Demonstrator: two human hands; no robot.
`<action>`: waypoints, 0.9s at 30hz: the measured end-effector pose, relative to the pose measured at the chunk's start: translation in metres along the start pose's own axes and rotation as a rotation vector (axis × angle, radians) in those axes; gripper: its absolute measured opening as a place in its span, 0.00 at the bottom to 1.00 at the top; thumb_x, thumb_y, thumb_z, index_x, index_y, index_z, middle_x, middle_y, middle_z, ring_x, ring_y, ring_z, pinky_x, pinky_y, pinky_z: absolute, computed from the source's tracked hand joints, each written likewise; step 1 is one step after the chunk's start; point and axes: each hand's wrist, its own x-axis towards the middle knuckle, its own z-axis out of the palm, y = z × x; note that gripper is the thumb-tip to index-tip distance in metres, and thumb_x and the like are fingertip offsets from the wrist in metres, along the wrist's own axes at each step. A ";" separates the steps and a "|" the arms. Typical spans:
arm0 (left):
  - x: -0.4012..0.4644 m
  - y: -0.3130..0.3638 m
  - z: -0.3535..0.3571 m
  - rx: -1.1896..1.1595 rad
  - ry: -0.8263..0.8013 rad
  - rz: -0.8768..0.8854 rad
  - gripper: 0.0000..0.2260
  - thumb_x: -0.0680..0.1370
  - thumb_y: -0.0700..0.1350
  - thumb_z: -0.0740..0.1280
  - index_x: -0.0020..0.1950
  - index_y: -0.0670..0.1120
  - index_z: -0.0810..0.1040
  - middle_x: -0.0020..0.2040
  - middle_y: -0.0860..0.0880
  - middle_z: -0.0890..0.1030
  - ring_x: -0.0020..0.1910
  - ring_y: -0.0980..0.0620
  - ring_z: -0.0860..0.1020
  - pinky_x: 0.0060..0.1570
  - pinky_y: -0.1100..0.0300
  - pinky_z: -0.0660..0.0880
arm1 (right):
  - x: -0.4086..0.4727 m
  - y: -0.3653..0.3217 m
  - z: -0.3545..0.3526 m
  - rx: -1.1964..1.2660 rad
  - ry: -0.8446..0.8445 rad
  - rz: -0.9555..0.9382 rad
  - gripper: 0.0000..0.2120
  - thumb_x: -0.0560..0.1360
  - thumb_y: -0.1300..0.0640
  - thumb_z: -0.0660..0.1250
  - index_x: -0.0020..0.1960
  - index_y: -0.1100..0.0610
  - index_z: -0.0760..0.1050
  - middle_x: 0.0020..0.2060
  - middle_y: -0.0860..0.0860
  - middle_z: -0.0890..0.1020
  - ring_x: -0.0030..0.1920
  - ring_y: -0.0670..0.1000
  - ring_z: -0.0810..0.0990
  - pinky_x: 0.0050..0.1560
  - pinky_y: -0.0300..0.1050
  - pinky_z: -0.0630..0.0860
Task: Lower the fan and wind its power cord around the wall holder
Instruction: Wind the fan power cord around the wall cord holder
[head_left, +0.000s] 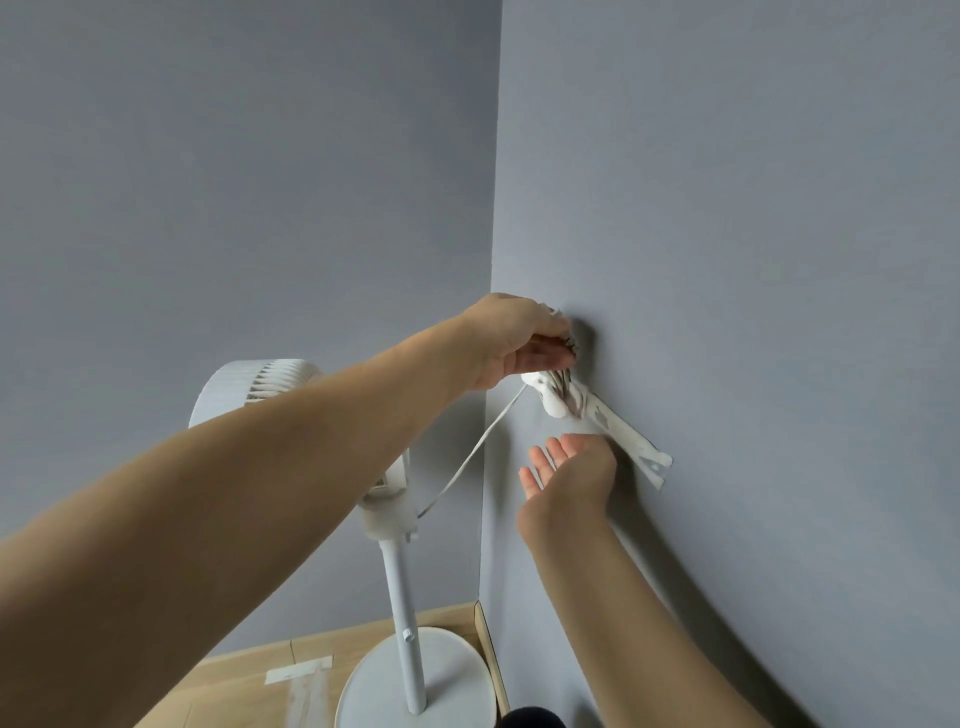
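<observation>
One white pedestal fan (291, 395) stood on the wooden floor (249, 680) in the corner, its single pole (402, 618) rising from one round base (452, 670). One white power cord (470, 452) ran from the fan's neck up and to the right to one wall holder (558, 397) fixed on the right-hand grey wall (753, 208). Several turns of cord were bunched on the holder; the exact count could not be read. A white strip (631, 447) extended down and right from the holder along the wall. Two hands were in view. The left hand (519, 340) was at the top of the holder, fingers curled onto the cord bundle. The right hand (569, 467) hovered just below the holder, palm up, fingers straight and apart, holding nothing. One patch of pale tape (298, 670) lay on the floor.
</observation>
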 end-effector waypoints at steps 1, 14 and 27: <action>-0.002 -0.004 0.000 0.013 -0.012 -0.008 0.01 0.76 0.33 0.68 0.46 0.37 0.78 0.39 0.40 0.82 0.35 0.44 0.83 0.39 0.57 0.83 | -0.001 0.000 -0.005 -0.002 0.000 0.001 0.19 0.80 0.54 0.53 0.67 0.60 0.69 0.67 0.51 0.73 0.65 0.52 0.74 0.64 0.47 0.68; -0.023 -0.035 0.008 0.896 -0.172 0.391 0.14 0.69 0.38 0.75 0.52 0.46 0.78 0.49 0.48 0.83 0.47 0.47 0.83 0.53 0.50 0.79 | -0.004 0.000 -0.033 -0.129 -0.032 0.021 0.21 0.82 0.53 0.49 0.70 0.59 0.69 0.70 0.52 0.71 0.69 0.51 0.71 0.65 0.45 0.65; -0.014 -0.036 -0.009 1.161 -0.259 0.496 0.24 0.73 0.29 0.53 0.55 0.50 0.80 0.50 0.58 0.83 0.55 0.58 0.79 0.59 0.60 0.74 | -0.004 0.008 -0.037 -0.098 -0.140 -0.092 0.17 0.76 0.42 0.61 0.58 0.53 0.73 0.56 0.47 0.80 0.56 0.47 0.79 0.58 0.45 0.70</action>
